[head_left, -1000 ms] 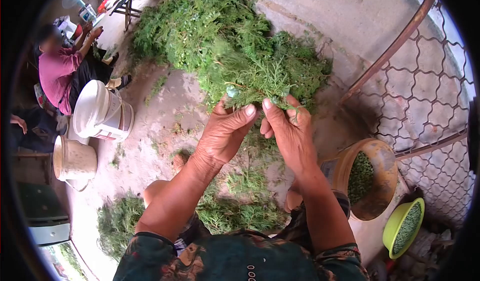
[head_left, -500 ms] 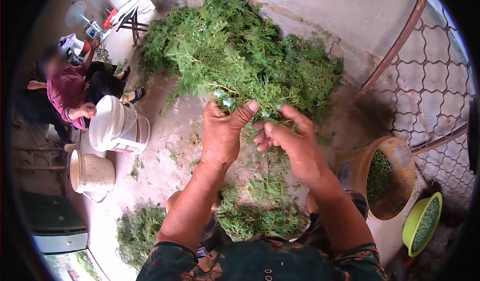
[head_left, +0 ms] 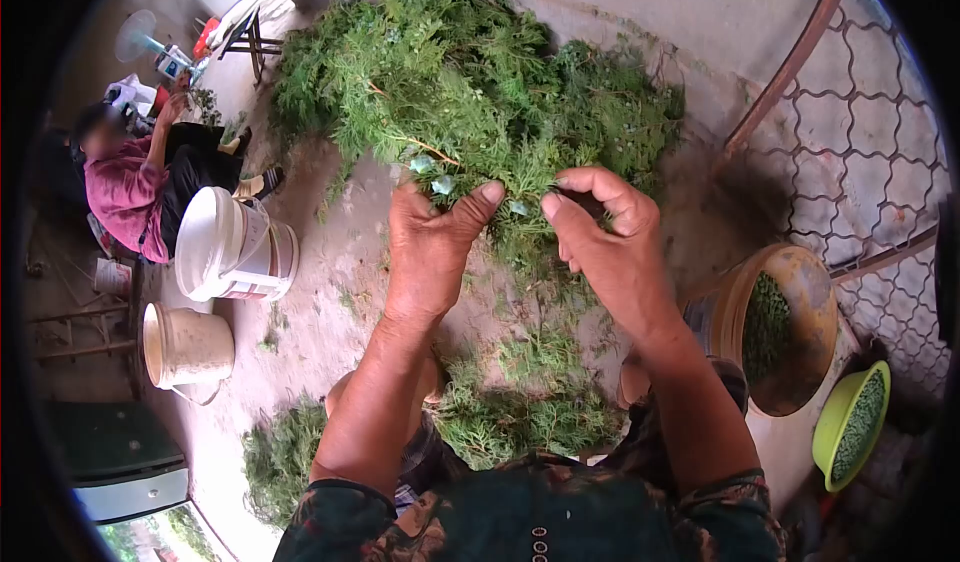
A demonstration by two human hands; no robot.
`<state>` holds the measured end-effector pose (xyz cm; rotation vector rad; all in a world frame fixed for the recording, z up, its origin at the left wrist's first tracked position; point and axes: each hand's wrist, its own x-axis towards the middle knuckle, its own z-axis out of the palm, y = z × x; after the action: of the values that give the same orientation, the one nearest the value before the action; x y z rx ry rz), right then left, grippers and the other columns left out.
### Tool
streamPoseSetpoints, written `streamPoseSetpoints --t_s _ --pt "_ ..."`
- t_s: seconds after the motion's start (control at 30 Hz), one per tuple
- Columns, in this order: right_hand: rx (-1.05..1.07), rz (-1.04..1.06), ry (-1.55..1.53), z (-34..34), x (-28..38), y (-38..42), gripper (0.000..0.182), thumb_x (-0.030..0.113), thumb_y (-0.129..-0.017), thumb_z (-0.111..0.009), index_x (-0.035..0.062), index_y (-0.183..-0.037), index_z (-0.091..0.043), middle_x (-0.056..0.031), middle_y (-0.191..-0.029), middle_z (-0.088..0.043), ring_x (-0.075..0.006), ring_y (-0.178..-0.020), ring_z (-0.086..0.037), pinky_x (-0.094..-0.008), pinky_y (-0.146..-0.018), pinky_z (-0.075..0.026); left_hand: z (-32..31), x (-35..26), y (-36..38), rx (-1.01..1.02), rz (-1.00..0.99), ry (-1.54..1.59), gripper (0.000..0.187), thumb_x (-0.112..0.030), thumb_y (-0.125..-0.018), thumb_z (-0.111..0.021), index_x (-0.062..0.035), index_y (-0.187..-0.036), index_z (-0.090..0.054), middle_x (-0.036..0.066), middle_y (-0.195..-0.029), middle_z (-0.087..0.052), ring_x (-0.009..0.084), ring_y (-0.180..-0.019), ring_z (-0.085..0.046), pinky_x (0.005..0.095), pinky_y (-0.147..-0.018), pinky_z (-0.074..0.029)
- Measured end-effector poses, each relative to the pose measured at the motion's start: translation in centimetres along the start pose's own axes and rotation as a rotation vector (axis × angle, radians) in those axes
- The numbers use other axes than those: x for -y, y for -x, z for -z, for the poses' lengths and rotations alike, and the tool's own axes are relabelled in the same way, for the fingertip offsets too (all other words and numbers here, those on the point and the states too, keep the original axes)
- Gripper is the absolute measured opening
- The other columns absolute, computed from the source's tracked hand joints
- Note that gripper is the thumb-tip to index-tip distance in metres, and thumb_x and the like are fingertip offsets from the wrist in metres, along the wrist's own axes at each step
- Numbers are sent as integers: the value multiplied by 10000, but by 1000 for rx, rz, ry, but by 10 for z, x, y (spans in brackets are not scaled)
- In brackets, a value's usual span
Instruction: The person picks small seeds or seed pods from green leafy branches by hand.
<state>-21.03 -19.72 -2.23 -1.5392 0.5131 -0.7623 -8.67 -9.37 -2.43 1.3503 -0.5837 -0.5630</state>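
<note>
My left hand point(head_left: 432, 247) is closed around a green evergreen sprig point(head_left: 425, 148) with pale blue-green cones point(head_left: 442, 184) on it, the thumb pressed along it. Just to the right, my right hand point(head_left: 612, 237) pinches thumb against forefinger at the sprig's edge; what is between the fingertips is too small to make out. Another small cone point(head_left: 518, 207) shows between the two hands. Beyond them lies a large heap of cut evergreen branches point(head_left: 470, 72) on the floor.
Right of me stand a bucket point(head_left: 808, 302) part-filled with green cones and a lime-green basin point(head_left: 832, 417) of them, near wire mesh point(head_left: 860, 132). Left are a white bucket point(head_left: 205, 247), a smaller bucket point(head_left: 190, 347) and a seated person point(head_left: 130, 192). Clippings point(head_left: 530, 402) lie between my legs.
My right hand has shifted a little right, and its thumb and forefinger have closed into a pinch. My left hand keeps its hold on the sprig. The view has shifted slightly.
</note>
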Motion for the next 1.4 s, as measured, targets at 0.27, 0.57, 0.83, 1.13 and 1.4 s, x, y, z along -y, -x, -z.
streamPoseSetpoints --t_s 0.27,0.57,0.83,1.13,1.4 --pt "-138 -120 -662 38 10 -18 149 102 -814 -558 21 -924 -500 -76 -793 -564 -101 -496 -466 -261 -360 -381 -1 4 6 -91 -2 30 210 -4 -781 -683 -31 -873 -497 24 -806 -591 95 -729 -549 229 -659 -464" --pt "134 -447 -399 13 1 1 296 347 -883 -575 63 -931 -510 -9 -741 -478 -71 -551 -460 -226 -431 -381 4 -6 8 -10 166 360 185 -45 -775 -701 -93 -912 -587 29 -841 -639 128 -748 -595 253 -612 -449" --pt "257 -400 -457 4 -2 4 288 287 -885 -585 19 -969 -518 19 -593 -460 -71 -506 -435 -236 -437 -357 13 -7 5 142 323 371 209 -55 -785 -686 -87 -969 -594 0 -860 -627 124 -751 -584 283 -649 -475" --pt "12 326 774 21 -23 -3 150 85 -815 -568 -45 -870 -518 -20 -610 -492 -105 -546 -483 -276 -461 -375 -10 -7 18 178 153 50 285 2 -777 -680 -34 -1022 -540 26 -963 -612 123 -891 -556 271 -800 -448" --pt "-172 -284 -95 64 11 -18 102 73 -864 -554 9 -942 -570 -42 -700 -548 -138 -543 -506 -262 -515 -435 -6 -8 18 228 280 -87 356 9 -779 -666 35 -1086 -487 86 -1017 -603 147 -919 -555 276 -843 -441"
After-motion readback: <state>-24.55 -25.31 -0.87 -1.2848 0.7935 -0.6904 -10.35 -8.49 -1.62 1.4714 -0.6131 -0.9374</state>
